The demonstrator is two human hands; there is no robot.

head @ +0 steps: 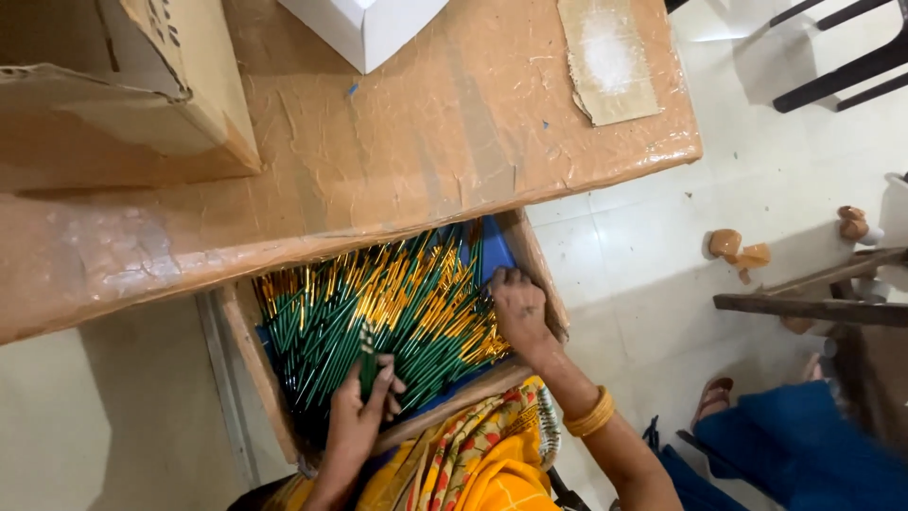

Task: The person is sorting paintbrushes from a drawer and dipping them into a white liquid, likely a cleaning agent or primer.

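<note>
- Left hand (364, 402) is curled round a small bunch of green-and-gold sticks (369, 360), gripping them at the near edge of the pile.
- Right hand (518, 308) lies palm down on the sticks at the far right of the wooden tray (248, 355), fingers bent; nothing visibly clamped in it.
- The tray sits below the edge of the taped brown surface (426, 132), packed with the sticks.
- On top: a cardboard box (113, 85) at left, a white box (364, 28) further back.
</note>
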